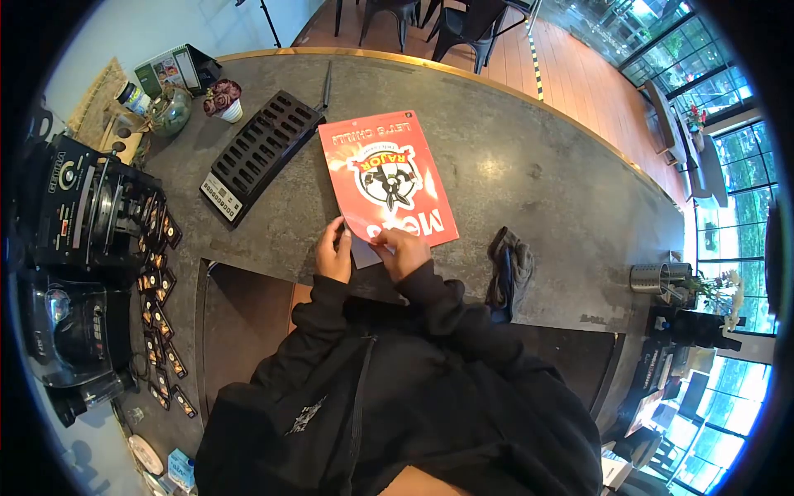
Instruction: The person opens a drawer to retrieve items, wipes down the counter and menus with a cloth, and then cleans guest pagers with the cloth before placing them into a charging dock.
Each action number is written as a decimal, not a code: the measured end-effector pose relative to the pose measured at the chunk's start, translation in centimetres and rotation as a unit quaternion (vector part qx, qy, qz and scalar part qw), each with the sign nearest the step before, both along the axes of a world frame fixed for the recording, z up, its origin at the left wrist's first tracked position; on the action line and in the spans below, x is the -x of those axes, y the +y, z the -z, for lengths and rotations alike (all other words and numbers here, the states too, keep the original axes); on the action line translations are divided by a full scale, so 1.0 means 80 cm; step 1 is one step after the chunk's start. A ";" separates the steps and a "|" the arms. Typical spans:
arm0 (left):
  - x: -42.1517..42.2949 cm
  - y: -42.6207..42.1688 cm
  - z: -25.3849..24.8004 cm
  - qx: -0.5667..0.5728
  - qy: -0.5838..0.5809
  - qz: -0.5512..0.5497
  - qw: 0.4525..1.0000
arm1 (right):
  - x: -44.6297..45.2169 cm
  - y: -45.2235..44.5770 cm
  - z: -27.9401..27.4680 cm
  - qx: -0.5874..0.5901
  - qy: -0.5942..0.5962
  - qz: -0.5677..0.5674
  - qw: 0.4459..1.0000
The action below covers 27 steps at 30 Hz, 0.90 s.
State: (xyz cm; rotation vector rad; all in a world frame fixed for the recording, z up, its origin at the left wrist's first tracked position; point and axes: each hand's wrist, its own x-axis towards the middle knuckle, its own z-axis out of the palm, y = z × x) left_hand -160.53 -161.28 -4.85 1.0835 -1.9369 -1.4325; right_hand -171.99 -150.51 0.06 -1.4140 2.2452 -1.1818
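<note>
A red menu point(389, 178) with a round rabbit logo lies on the grey counter point(488, 132), its lettering upside down to me. My left hand point(334, 250) is at its lower left corner, fingers bent around the edge. The fingers of my right hand point(401, 250) pinch the lower edge, where the red cover seems slightly lifted. A dark grey sheet point(364, 254) shows under the menu between my hands. Left of the menu sits a black slotted tray point(263, 149) with a keypad at its near end.
A dark crumpled cloth point(509, 273) lies to the right. On the left stand a black machine point(78, 198), small dark tags point(161, 289), a flower pot point(225, 103) and a glass jar point(169, 112). Metal holders point(651, 279) stand far right. Chairs are beyond the counter.
</note>
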 end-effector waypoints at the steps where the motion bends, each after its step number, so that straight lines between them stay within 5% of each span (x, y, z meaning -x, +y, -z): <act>1: -0.001 0.001 0.012 0.092 0.027 -0.011 0.995 | 0.005 -0.007 0.006 0.027 -0.059 -0.003 0.998; 4: -0.008 -0.005 0.016 0.143 -0.019 0.014 0.989 | 0.018 -0.018 0.003 0.045 -0.198 0.018 0.979; 6: -0.008 -0.009 0.017 0.110 -0.019 0.030 0.993 | 0.031 -0.024 0.002 0.141 -0.497 -0.040 0.855; 8: -0.009 -0.010 0.018 0.076 -0.020 0.046 0.996 | 0.048 -0.018 -0.001 0.115 -0.437 -0.014 0.892; 12: -0.013 -0.004 0.006 0.114 -0.063 0.068 0.989 | 0.084 0.004 -0.050 0.288 -0.334 0.179 0.879; 14: -0.016 -0.004 0.006 0.143 -0.085 0.082 0.983 | 0.112 0.033 -0.068 0.228 -0.180 0.274 0.917; 16: -0.019 -0.006 0.007 0.213 -0.139 0.113 0.960 | 0.141 0.048 -0.060 0.354 -0.167 0.268 0.880; 20: -0.019 0.001 0.003 0.226 -0.141 0.129 0.955 | 0.194 0.093 -0.032 0.357 -0.168 0.338 0.854; 24: -0.022 0.002 0.001 0.272 -0.192 0.158 0.930 | 0.248 0.138 0.022 0.272 -0.151 0.416 0.854; 27: -0.023 -0.003 0.009 0.276 -0.187 0.165 0.928 | 0.253 0.144 0.054 0.090 0.048 0.540 0.835</act>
